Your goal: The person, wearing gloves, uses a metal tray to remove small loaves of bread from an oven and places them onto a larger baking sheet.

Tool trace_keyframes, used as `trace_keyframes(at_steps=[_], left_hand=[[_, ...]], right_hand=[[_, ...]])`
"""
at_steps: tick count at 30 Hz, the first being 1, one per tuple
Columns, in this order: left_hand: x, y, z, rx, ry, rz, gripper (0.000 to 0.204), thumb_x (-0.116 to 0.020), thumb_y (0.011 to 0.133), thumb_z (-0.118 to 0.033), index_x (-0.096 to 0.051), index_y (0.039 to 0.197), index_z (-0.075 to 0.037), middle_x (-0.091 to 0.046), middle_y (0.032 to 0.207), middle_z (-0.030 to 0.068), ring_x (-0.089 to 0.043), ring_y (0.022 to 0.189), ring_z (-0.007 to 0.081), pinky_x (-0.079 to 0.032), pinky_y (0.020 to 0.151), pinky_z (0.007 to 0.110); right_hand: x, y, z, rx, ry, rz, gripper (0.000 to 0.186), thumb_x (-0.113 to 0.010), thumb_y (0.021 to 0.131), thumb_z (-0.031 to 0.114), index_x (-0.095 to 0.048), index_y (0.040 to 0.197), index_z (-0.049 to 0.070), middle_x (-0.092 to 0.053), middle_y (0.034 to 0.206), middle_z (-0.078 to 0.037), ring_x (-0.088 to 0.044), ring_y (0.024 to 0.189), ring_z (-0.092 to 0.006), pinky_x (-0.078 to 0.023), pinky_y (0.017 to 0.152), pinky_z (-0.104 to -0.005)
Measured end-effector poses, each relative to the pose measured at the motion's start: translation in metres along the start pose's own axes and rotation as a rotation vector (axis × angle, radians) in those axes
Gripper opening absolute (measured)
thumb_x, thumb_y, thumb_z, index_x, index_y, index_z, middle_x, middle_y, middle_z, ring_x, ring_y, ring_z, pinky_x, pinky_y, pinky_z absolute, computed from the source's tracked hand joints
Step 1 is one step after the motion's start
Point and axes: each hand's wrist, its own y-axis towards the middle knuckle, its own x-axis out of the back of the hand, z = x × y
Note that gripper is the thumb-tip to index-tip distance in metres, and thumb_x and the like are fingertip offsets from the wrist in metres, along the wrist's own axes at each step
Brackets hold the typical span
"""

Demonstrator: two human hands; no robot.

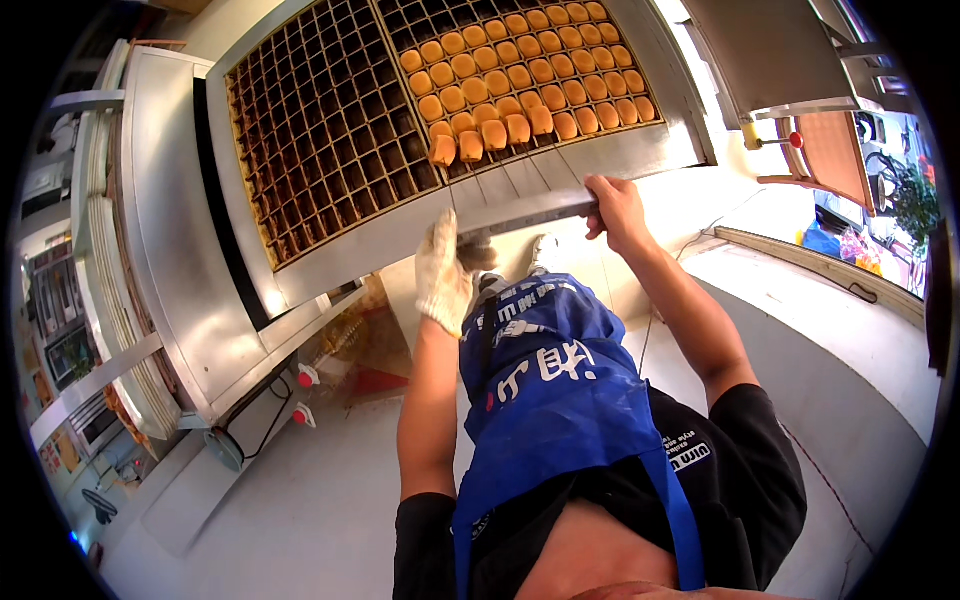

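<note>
A large metal baking machine carries a grid mould (320, 120) of many square cells. The left half is empty and dark, while the right half holds several golden cakes (520, 75). My left hand (445, 270), in a white cotton glove, grips a thin metal pick whose tip reaches up to the lowest row of cakes (450, 148). The bare right hand (612, 208) holds the machine's front metal edge (540, 205), fingers curled over it. A blue apron (555, 390) hangs over my body below both hands.
A steel side panel (170, 220) with red knobs (305, 378) stands at the left. Stacked trays (110, 270) lean beside it. A hinged lid or plate (770, 50) rises at the upper right. A pale counter (840, 330) curves on the right, and the floor (320, 500) is light grey.
</note>
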Motion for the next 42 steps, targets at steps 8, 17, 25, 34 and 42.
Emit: trace_keyframes(at_steps=[8, 17, 25, 34, 42], left_hand=[[0.038, 0.023, 0.047, 0.043, -0.094, 0.153, 0.019, -0.060, 0.106, -0.019, -0.059, 0.117, -0.003, -0.075, 0.100, 0.0185, -0.077, 0.076, 0.0316, -0.068, 0.067, 0.043], [0.044, -0.004, 0.061, -0.019, -0.017, 0.183, 0.022, -0.056, 0.108, -0.016, -0.054, 0.127, -0.005, -0.074, 0.101, 0.0164, -0.076, 0.081, 0.0293, -0.066, 0.073, 0.042], [0.008, 0.024, 0.006, -0.018, 0.096, 0.052, 0.034, -0.066, 0.103, -0.033, -0.055, 0.116, -0.003, -0.073, 0.086, 0.0152, -0.073, 0.067, 0.0260, -0.064, 0.060, 0.040], [-0.021, 0.075, -0.028, -0.079, 0.026, 0.045, 0.031, -0.064, 0.104, -0.034, -0.063, 0.109, -0.004, -0.074, 0.085, 0.0174, -0.075, 0.067, 0.0280, -0.067, 0.060, 0.040], [0.037, 0.053, 0.046, -0.119, -0.036, 0.193, 0.020, -0.058, 0.107, -0.017, -0.055, 0.123, -0.005, -0.074, 0.100, 0.0201, -0.077, 0.082, 0.0315, -0.068, 0.072, 0.044]], right_hand=[[0.011, 0.036, -0.053, 0.199, 0.006, 0.154, 0.034, -0.062, 0.104, 0.028, -0.063, 0.094, -0.004, -0.058, 0.069, -0.005, -0.056, 0.046, -0.0121, -0.048, 0.040, -0.0269], [0.024, 0.005, -0.056, 0.237, -0.043, 0.184, 0.034, -0.059, 0.107, 0.028, -0.064, 0.098, -0.004, -0.062, 0.069, -0.005, -0.058, 0.047, -0.0104, -0.047, 0.041, -0.0246], [-0.002, 0.029, 0.005, 0.102, -0.082, 0.051, 0.041, -0.064, 0.099, 0.030, -0.068, 0.091, -0.010, -0.061, 0.061, -0.009, -0.056, 0.041, -0.0144, -0.047, 0.033, -0.0290], [-0.024, 0.090, 0.038, -0.048, -0.027, 0.056, 0.036, -0.065, 0.098, 0.029, -0.067, 0.090, -0.006, -0.059, 0.065, -0.009, -0.050, 0.042, -0.0149, -0.043, 0.038, -0.0322], [0.005, 0.064, -0.032, 0.226, -0.066, 0.236, 0.039, -0.061, 0.105, 0.033, -0.068, 0.103, -0.005, -0.056, 0.064, -0.001, -0.053, 0.045, -0.0095, -0.039, 0.037, -0.0244]])
